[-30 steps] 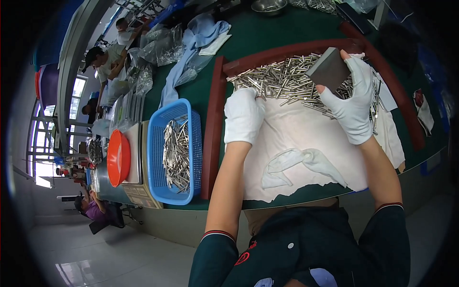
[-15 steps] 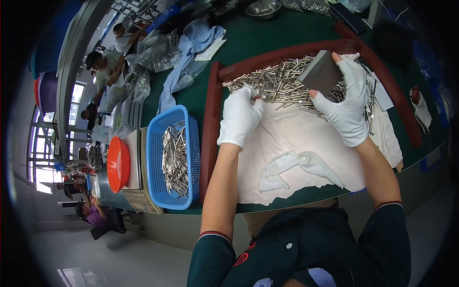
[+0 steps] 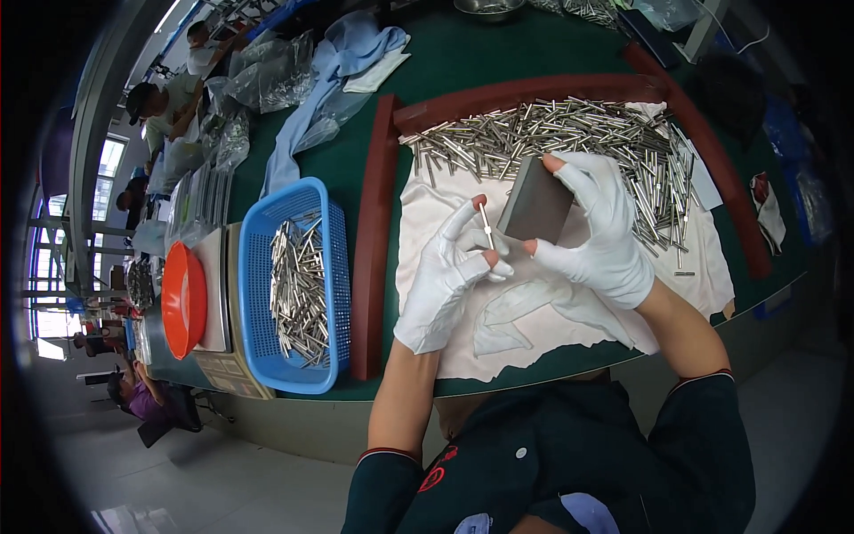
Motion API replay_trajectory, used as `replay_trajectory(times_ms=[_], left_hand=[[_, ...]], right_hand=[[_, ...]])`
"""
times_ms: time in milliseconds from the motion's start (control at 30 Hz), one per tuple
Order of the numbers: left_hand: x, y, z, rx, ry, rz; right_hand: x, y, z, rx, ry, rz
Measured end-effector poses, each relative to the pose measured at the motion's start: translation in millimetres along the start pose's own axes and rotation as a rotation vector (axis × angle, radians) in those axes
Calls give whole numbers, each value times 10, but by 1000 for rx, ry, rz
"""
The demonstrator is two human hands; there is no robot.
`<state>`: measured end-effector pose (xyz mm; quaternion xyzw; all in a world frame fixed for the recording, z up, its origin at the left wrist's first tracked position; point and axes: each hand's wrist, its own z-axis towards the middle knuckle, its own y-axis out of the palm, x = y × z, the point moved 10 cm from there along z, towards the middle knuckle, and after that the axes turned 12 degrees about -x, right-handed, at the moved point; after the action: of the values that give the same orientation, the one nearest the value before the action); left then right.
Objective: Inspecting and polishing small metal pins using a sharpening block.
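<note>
My left hand, in a white glove with bare fingertips, pinches a thin metal pin upright between thumb and fingers. My right hand, gloved the same way, grips a flat grey block right beside the pin. Both hands hover over a white cloth. Behind them lies a wide heap of metal pins inside a dark red wooden frame on the green table.
A blue plastic basket with several metal pins stands left of the frame. Further left are an orange bowl and flat trays. Light blue cloth and clear bags lie at the back left, where other people sit working.
My left hand has come back from the pin heap toward me with one pin in it. The right hand has brought the grey block down beside it.
</note>
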<state>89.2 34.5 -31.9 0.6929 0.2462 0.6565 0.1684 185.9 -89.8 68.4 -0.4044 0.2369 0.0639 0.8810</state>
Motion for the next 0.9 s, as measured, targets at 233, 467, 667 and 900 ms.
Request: replay_trajectory(times_ms=[233, 467, 667, 900], left_hand=[[9, 49, -78, -3, -36, 65], [36, 88, -115, -7, -78, 121], [28, 76, -109, -2, -43, 93], [15, 115, -114, -34, -96, 73]], right_hand=[[-90, 117, 24, -80, -25, 24], [-104, 154, 38, -121, -22, 15], [-40, 186, 38, -172, 16, 81], [-15, 203, 40, -204, 8, 114]])
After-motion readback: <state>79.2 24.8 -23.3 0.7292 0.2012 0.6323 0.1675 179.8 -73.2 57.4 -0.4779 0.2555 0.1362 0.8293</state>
